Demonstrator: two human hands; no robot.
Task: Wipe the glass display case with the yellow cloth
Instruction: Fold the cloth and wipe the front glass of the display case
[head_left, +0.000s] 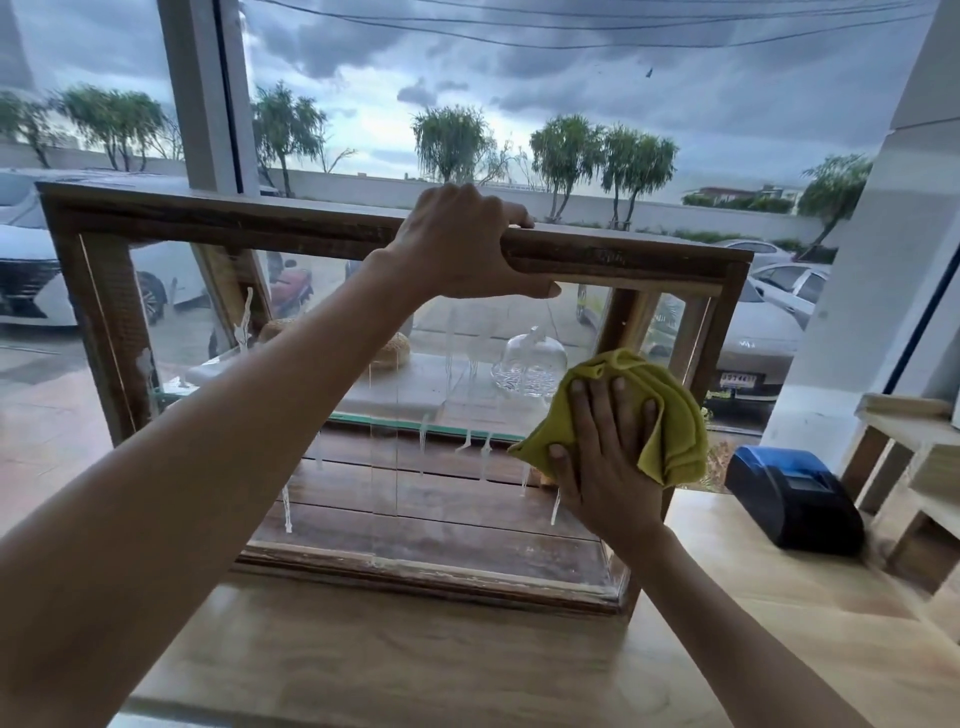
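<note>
Left hand (467, 244) grips the wooden top rail of the glass display case (623, 260), fingers curled over it. Right hand (605, 457), fingers spread flat, presses the yellow cloth (670, 410) on the front pane at 4 o'clock. Case sits on the bench (415, 654); blue device (795, 499) at 3 o'clock.

- No text, brand or number can be read anywhere in view.
- The licence plate (738, 380) on the white car parked outside the window shows dark characters, too blurred to make out.
- The blue and black box-shaped device (792, 499) on the bench shows no legible label.
</note>
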